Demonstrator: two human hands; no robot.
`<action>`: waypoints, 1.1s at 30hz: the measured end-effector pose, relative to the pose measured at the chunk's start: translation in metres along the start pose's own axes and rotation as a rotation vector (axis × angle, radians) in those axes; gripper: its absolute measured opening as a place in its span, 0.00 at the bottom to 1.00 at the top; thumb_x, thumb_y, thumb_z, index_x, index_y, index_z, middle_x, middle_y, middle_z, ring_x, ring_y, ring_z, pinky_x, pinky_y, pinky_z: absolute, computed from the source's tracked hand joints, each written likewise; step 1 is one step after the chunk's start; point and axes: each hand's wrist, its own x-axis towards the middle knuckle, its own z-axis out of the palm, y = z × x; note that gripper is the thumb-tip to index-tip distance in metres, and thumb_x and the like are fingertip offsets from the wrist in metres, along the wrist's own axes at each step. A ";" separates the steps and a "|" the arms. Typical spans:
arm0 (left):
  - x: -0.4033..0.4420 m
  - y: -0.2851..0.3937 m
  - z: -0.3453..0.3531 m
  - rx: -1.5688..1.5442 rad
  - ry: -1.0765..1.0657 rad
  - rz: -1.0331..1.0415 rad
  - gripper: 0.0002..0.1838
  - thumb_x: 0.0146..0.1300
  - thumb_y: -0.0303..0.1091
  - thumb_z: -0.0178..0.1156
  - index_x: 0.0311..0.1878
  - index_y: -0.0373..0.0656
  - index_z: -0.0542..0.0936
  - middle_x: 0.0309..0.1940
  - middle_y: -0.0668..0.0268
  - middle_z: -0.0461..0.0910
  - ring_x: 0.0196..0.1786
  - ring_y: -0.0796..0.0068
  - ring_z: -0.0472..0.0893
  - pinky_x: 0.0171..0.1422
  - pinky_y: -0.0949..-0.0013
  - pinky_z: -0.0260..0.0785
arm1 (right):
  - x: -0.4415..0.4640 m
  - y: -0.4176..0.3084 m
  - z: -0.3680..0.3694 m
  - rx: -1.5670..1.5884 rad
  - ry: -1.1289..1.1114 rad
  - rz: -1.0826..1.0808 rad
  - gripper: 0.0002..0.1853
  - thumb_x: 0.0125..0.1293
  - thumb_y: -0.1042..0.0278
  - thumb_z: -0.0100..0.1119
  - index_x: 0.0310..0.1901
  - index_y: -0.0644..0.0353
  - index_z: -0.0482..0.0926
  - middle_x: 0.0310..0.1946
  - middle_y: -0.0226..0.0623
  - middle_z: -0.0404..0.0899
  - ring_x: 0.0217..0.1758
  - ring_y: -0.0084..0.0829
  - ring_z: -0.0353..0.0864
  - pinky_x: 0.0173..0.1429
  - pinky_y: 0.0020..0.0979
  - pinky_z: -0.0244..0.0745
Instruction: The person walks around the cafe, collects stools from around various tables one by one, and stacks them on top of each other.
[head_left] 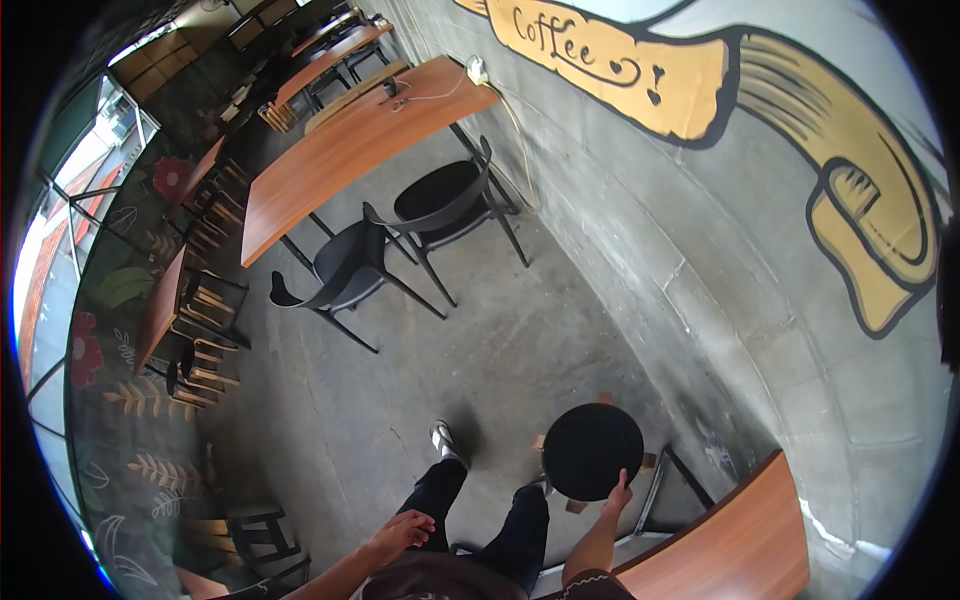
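A stool with a round black seat is at the lower right, tips of its wooden legs showing around the rim. My right hand grips the near right edge of that seat, with the thumb on top; the fingers underneath are hidden. Whether the legs touch the floor, I cannot tell. My left hand hangs in front of my thigh with loosely bent fingers and nothing in it.
A wooden table stands right beside my right arm, near the grey wall. Ahead are two black chairs at a long wooden table. More tables and stools line the left side; a dark stool is at lower left.
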 end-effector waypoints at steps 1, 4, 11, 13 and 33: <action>0.000 -0.001 -0.004 -0.018 -0.007 0.031 0.12 0.75 0.37 0.50 0.51 0.39 0.77 0.42 0.64 0.80 0.40 0.75 0.79 0.47 0.71 0.72 | -0.004 -0.008 0.016 0.027 -0.041 -0.003 0.38 0.62 0.39 0.65 0.55 0.73 0.78 0.47 0.43 0.83 0.45 0.35 0.83 0.51 0.34 0.78; -0.001 0.005 -0.018 -0.076 -0.036 0.128 0.12 0.75 0.39 0.52 0.51 0.43 0.78 0.42 0.66 0.80 0.40 0.77 0.79 0.46 0.73 0.71 | -0.023 -0.032 0.077 0.183 -0.199 -0.023 0.32 0.62 0.44 0.68 0.52 0.70 0.79 0.44 0.39 0.83 0.40 0.30 0.82 0.40 0.32 0.76; -0.058 0.022 -0.079 -0.374 0.017 0.351 0.11 0.73 0.37 0.55 0.50 0.41 0.78 0.42 0.66 0.81 0.39 0.76 0.80 0.45 0.72 0.72 | -0.147 -0.094 0.203 0.030 -0.304 -0.088 0.20 0.61 0.61 0.70 0.43 0.70 0.74 0.38 0.42 0.80 0.34 0.35 0.79 0.30 0.40 0.76; -0.075 0.024 -0.107 -0.464 0.005 0.411 0.11 0.73 0.37 0.55 0.49 0.41 0.78 0.42 0.66 0.81 0.40 0.76 0.80 0.45 0.71 0.71 | -0.177 -0.100 0.207 -0.042 -0.324 -0.096 0.21 0.59 0.62 0.70 0.48 0.65 0.74 0.41 0.40 0.80 0.38 0.35 0.79 0.33 0.39 0.77; -0.099 0.028 -0.440 -0.719 0.321 0.753 0.33 0.67 0.59 0.53 0.65 0.43 0.72 0.59 0.62 0.77 0.59 0.68 0.73 0.63 0.63 0.66 | -0.684 -0.148 0.349 -0.353 -1.604 -0.229 0.19 0.59 0.72 0.64 0.52 0.67 0.78 0.46 0.39 0.83 0.44 0.35 0.85 0.50 0.35 0.80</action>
